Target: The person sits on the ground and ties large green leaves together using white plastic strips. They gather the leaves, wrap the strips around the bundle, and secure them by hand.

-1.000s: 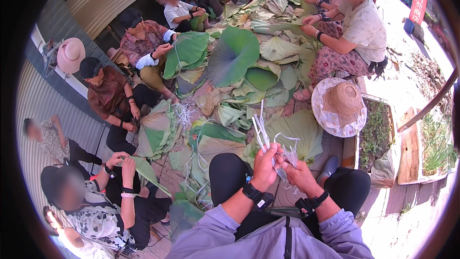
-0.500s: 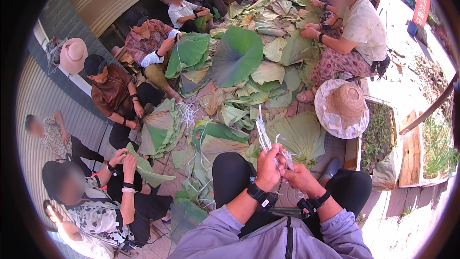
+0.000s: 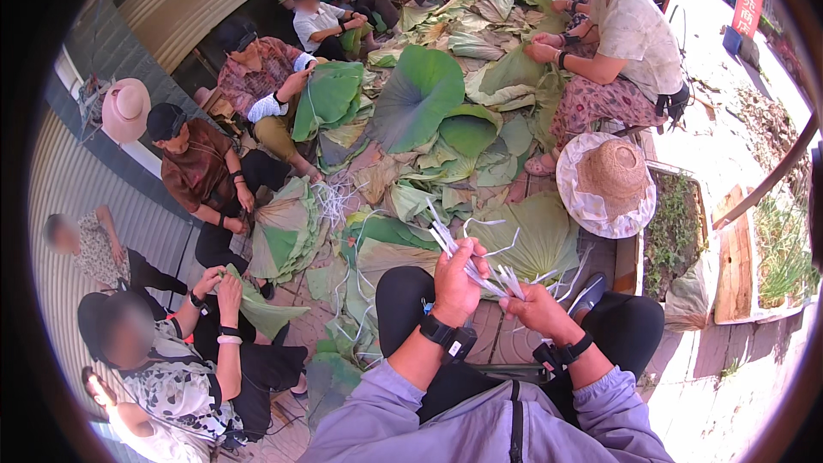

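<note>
A bundle of thin white strips (image 3: 509, 281) runs between my hands above my lap. My left hand (image 3: 458, 281) is closed round the bundle, with loose ends sticking up past its fingers. Closed on the other part of the same strips is my right hand (image 3: 538, 312), a little lower and to the right. Some strips curl outward beyond both hands. Past them, a wide pale green lotus leaf (image 3: 536, 236) lies on the ground. To the left of my knees are more leaves (image 3: 390, 270) with white strips trailing over them.
A long heap of lotus leaves (image 3: 420, 99) stretches away, with people seated along both sides. A loose pile of white strips (image 3: 336, 201) lies left of centre. At right are a straw hat (image 3: 610, 173) with a pale brim and planter boxes (image 3: 673, 240). A person (image 3: 163, 369) handles a leaf at near left.
My hands have moved slightly apart, and the strips between them are more spread out, with more ends fanning right. A curled green leaf now shows beside the large dark one.
</note>
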The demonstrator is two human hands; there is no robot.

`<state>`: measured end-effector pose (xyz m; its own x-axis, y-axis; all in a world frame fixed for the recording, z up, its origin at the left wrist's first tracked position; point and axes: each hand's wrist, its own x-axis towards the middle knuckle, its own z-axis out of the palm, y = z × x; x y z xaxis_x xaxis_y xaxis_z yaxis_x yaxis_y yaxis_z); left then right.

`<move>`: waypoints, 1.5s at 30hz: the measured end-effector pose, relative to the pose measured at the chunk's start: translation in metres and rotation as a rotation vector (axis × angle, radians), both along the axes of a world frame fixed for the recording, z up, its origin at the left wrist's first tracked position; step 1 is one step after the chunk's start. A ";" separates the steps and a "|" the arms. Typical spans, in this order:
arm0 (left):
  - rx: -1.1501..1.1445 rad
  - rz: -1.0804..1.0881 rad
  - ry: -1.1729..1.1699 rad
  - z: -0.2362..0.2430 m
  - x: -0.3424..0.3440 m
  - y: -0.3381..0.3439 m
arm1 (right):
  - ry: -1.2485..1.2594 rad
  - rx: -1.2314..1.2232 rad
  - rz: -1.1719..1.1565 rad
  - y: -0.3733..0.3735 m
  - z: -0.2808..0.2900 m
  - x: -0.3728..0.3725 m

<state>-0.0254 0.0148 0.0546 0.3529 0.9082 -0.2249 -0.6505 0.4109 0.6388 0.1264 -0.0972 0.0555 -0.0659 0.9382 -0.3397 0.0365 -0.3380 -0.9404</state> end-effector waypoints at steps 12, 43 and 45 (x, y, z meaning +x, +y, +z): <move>0.197 0.201 0.034 0.035 -0.082 0.060 | -0.040 0.090 0.043 -0.003 -0.018 0.007; -0.460 0.784 0.594 -0.208 -0.422 0.052 | -0.047 -0.159 -0.142 0.009 -0.021 0.013; -0.542 0.767 0.692 -0.208 -0.416 0.046 | -0.043 -0.158 -0.137 0.010 -0.025 0.012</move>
<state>-0.4414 0.0607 -0.1535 -0.5967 0.5560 -0.5786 -0.4285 0.3889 0.8156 0.1389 -0.0876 0.0307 0.0757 0.8723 -0.4830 0.0188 -0.4856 -0.8740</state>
